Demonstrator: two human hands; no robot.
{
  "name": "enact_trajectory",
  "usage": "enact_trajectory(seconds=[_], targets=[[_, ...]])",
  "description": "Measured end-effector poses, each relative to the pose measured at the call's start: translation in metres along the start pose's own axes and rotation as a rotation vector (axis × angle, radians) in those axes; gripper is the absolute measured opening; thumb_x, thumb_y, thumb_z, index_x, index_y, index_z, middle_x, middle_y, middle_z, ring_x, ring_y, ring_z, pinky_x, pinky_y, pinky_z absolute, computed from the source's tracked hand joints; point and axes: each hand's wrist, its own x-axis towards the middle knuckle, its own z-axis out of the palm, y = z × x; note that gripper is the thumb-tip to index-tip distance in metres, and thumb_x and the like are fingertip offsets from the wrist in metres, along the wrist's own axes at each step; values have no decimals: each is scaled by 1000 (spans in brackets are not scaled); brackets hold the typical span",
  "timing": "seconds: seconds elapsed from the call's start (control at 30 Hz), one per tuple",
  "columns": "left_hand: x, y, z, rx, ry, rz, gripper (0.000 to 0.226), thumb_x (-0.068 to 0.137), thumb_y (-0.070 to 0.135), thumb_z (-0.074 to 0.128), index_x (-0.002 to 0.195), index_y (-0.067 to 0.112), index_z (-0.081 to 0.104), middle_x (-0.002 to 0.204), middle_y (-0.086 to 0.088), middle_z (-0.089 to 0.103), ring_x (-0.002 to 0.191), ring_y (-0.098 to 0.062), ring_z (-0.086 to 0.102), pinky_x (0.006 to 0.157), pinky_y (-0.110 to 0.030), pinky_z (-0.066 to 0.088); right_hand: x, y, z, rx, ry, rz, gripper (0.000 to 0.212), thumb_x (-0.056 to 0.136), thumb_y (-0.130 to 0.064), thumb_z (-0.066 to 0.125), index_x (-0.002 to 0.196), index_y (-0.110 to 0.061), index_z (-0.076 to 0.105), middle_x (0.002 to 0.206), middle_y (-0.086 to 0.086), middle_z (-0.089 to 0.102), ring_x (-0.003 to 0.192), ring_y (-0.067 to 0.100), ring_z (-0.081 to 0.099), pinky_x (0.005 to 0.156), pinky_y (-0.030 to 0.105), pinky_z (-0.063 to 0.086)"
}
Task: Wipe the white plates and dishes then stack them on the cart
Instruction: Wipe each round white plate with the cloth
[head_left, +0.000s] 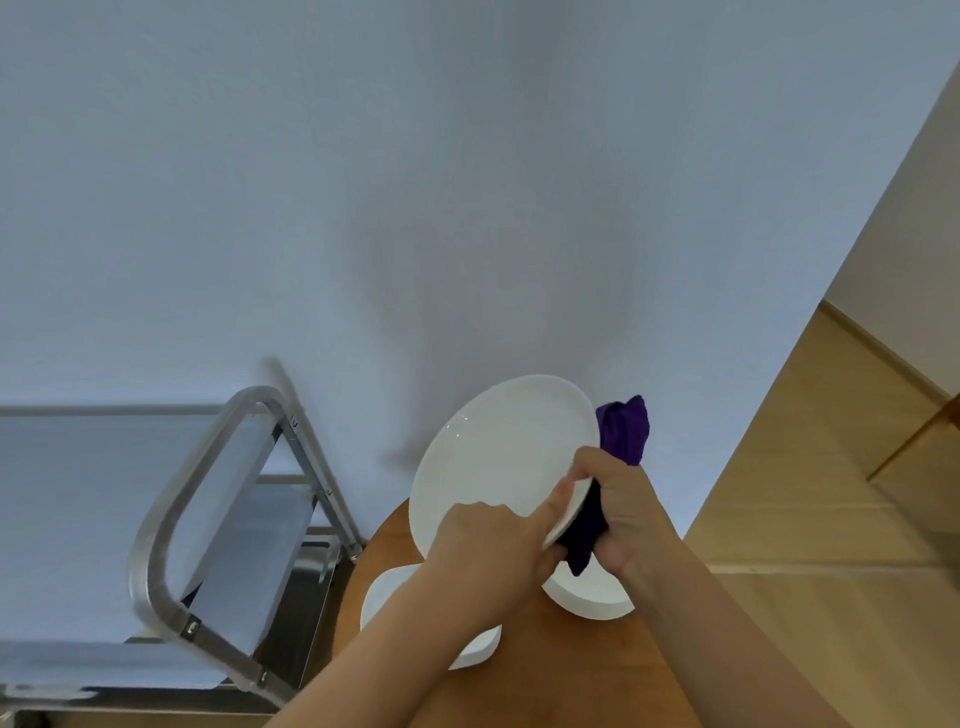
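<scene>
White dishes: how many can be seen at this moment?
3. A round plate held tilted in both hands above the wooden table; a square dish on the table under the left arm; a round dish beneath the right hand. Arms may hide more.

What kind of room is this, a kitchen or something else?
Probably a dining or kitchen service area, though little shows. A steel cart stands beside a round wooden table holding white dishes, and the hands wipe a white plate with a purple cloth.
</scene>
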Motion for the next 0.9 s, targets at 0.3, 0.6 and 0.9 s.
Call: enact_trajectory(seconds=[0.3, 0.6, 0.9], targets=[[-9, -69, 12, -1577, 235, -755, 68, 87, 44, 59, 146, 23, 31, 142, -12, 48, 123, -35, 50, 97, -53, 45, -2, 2, -37, 71, 37, 69, 14, 81, 0, 46, 86, -7, 56, 78, 10, 60, 72, 30, 56, 47, 29, 45], [-14, -53, 36, -2376, 181, -565, 59, 81, 43, 58, 131, 11, 55, 124, -18, 62, 114, -36, 59, 94, -52, 47, 5, 4, -24, -570, 266, -638, 42, 75, -27, 75, 109, -35, 52, 86, -15, 61, 80, 2, 60, 67, 18, 44], [-12, -33, 34, -2579, 188, -416, 52, 89, 47, 51, 117, 6, 66, 112, -24, 66, 107, -41, 62, 86, -50, 52, 0, 50, 28, -1215, -418, -834, 69, 76, -49, 60, 138, -50, 30, 148, -23, 29, 141, -1, 9, 117, 30, 5]])
